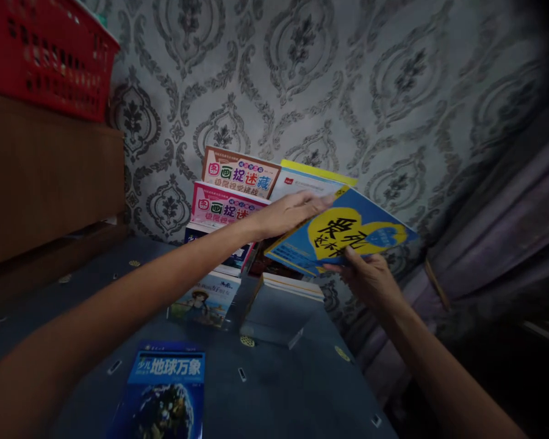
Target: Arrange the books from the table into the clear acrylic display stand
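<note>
A blue book with a yellow heart shape and black lettering [384,235] is held tilted in front of the wall, at the right of the standing books. My right hand [366,271] grips its lower edge, thumb on the cover. At its upper left edge, my left hand [286,213] is closed on the same book, fingertips over the corner; the thumb is hidden. Behind it stands a pale book with a yellow top strip [297,177]. Partly covered by my left arm are a brown picture book [238,171] and a pink picture book [222,204].
A dark blue patterned cloth [274,390] covers the table. On it are an Earth-picture book [165,390], a book showing a girl in a hat [205,299] and a stack of books [279,311]. A red basket [64,67] sits on a brown cabinet [50,177]; curtains [462,262] hang right.
</note>
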A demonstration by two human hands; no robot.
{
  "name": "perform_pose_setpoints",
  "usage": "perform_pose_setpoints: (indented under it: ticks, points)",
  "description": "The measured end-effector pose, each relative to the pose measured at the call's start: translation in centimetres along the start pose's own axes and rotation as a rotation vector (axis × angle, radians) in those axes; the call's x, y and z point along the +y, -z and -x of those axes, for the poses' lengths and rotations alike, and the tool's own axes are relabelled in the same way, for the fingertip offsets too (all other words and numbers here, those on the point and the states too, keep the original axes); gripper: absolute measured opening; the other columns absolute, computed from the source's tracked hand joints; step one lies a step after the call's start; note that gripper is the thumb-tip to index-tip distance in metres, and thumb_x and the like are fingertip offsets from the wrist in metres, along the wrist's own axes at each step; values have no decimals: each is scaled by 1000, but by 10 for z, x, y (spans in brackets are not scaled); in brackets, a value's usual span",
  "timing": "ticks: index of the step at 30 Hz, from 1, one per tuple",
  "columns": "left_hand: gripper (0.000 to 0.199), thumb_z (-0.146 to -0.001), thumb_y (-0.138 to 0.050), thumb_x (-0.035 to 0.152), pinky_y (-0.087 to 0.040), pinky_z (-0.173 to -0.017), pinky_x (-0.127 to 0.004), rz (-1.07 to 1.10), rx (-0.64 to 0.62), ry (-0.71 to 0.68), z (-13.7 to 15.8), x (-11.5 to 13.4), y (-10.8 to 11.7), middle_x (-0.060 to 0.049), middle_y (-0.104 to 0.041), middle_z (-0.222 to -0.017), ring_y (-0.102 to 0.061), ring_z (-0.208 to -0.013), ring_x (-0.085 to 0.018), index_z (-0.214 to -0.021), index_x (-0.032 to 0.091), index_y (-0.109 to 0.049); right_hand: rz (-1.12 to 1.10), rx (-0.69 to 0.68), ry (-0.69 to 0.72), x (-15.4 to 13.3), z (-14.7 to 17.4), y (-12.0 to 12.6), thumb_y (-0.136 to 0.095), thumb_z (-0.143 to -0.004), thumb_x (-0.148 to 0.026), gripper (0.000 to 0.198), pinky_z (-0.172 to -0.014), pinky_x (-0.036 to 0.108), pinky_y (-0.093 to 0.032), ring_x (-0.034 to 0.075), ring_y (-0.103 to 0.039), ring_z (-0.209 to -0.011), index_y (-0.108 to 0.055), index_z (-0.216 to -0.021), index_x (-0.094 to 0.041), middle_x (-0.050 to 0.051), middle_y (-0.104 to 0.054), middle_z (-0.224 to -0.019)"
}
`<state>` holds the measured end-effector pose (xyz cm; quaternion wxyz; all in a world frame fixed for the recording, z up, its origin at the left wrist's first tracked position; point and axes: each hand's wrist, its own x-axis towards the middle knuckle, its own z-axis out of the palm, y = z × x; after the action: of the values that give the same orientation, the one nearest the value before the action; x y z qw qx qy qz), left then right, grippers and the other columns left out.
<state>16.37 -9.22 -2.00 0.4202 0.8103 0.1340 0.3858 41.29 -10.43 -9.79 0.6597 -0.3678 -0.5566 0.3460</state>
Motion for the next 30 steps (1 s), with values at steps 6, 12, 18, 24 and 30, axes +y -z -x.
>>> perform_pose_setpoints:
  ticks: [6,12,18,24,30]
  points:
    - [19,-91,-46,28,-47,-83,-32,-413,-40,-36,5,-16,3,-7,-63,-105,-58,-99,-19,-105,16,-52,60,-68,-131,11,11,1,-89,-60,-42,46,-63,34,-67,27,-74,-92,-73,-100,-27,3,-75,-108]
    - [20,-88,-51,20,-43,-77,-32,-732,-58,67,16,-29,6,-10,-63,-101,-58,-93,-22,-106,13,-53,116,-102,-263,36,19,-3,-90,-58,-43,42,-74,38,-66,31,-71,-102,-74,-92,-26,4,-76,-110]
    - [23,-87,-54,22,-43,-75,-31,-811,-51,140,21,-47,5,-11,-67,-104,-60,-97,-24,-108,15,-56,186,-171,-303,39,13,0,-89,-58,-49,41,-62,33,-64,28,-73,-94,-75,-88,-25,5,-77,-103]
    - [21,-88,-52,19,-43,-85,-33,-883,-117,95,21,-44,5,-13,-67,-115,-59,-108,-26,-107,14,-62,385,-211,-206,24,12,9,-86,-62,-52,36,-59,27,-58,21,-72,-75,-77,-81,-22,4,-78,-89]
    - [25,-91,-51,21,-43,-86,-34,-979,-123,90,25,-39,2,-12,-67,-117,-59,-109,-26,-113,17,-62,419,-231,-189,31,21,7,-88,-57,-51,35,-72,34,-58,23,-70,-72,-78,-77,-24,3,-78,-80]
